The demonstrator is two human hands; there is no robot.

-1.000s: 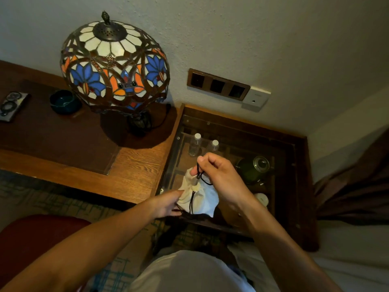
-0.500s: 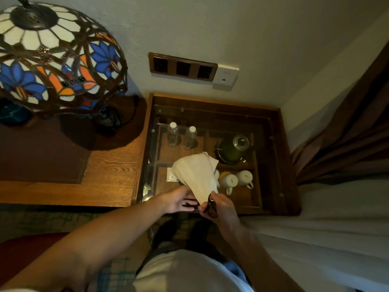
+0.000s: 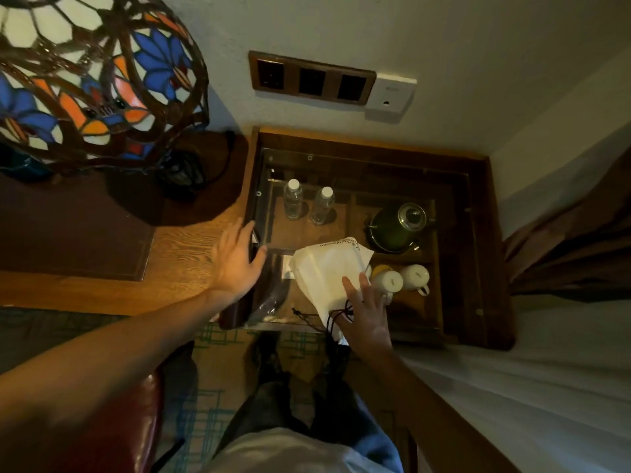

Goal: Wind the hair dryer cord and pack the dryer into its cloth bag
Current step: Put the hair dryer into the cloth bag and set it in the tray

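The right hand point(image 3: 367, 310) is lying flat on the cloth bag point(image 3: 329, 274), its grip slack, fingers straight, touching the black drawstring point(image 3: 333, 317). The bag is resting on the glass surface point(image 3: 454, 268), long axis running away from the wrist toward the kettle point(image 3: 397, 228). The left hand point(image 3: 235, 261), fingers spread and holding nothing, is hovering well left of it.

Left hand point(image 3: 235, 264), right hand point(image 3: 367, 312) outspread
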